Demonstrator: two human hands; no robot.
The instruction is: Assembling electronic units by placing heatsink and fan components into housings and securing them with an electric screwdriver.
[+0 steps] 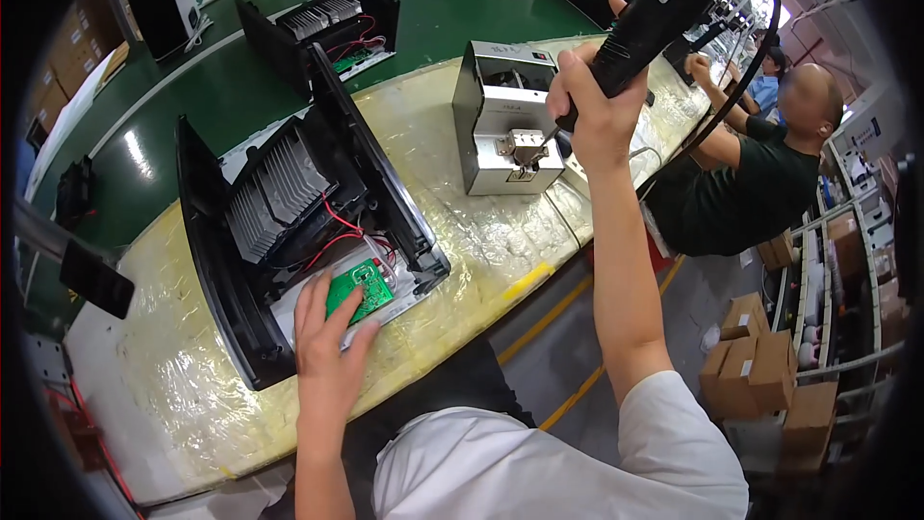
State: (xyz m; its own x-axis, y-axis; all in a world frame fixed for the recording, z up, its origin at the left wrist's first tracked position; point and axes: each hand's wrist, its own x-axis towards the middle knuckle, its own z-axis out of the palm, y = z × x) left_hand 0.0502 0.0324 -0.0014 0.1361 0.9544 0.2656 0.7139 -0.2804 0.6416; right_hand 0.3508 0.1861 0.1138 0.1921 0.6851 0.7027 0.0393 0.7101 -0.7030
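My right hand [608, 101] is raised, wrapped around a black electric screwdriver [654, 19] with a cable at its top. Its lower end points at the small metal pickup block [526, 146] of a silver screw feeder [505, 106]; contact there is unclear. With my left hand [329, 332], I hold a green circuit board [360, 289], fingers over it and thumb at its near edge. The board sits at the near end of an open black housing [207, 260], beside red wires [332, 221] and a finned grey heat sink [279, 195].
A second open black housing [318, 24] stands farther back on the green conveyor [433, 5]. Yellowish plastic film [481, 270] covers the bench. On the right sits a co-worker [746, 173]; cardboard boxes [756, 366] stand beyond the aisle. The screwdriver cable [770, 34] loops down beside my right arm.
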